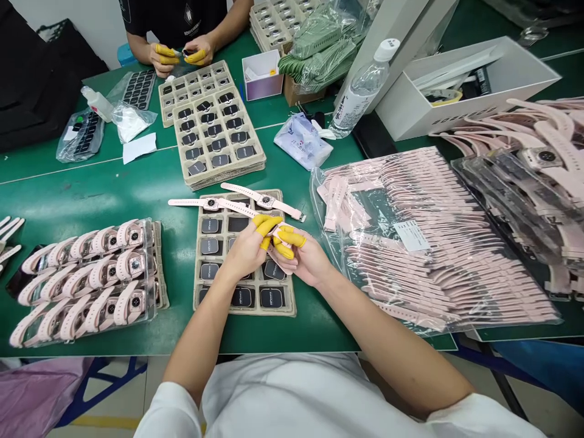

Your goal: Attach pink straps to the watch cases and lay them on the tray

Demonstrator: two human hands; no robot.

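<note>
My left hand (249, 248) and my right hand (306, 255) meet over a moulded tray (199, 258), yellow covers on several fingertips. Between them they pinch a pink smartwatch (275, 232), mostly hidden by the fingers; part of its strap shows below. The tray holds dark square watch bodies (274, 297) in its compartments. Across its far end lie two pink watches with straps spread flat, one at the left (210, 204) and one at the right (265, 201).
Left stands a tray of finished-looking pink watches (109, 274). At right lies a clear bag of pink straps (410, 286). Beyond are stacked watch trays (228, 171), a tissue pack (302, 143), a water bottle (362, 91) and a white box (410, 115). Opposite, a co-worker's hands (182, 56) hold a small part.
</note>
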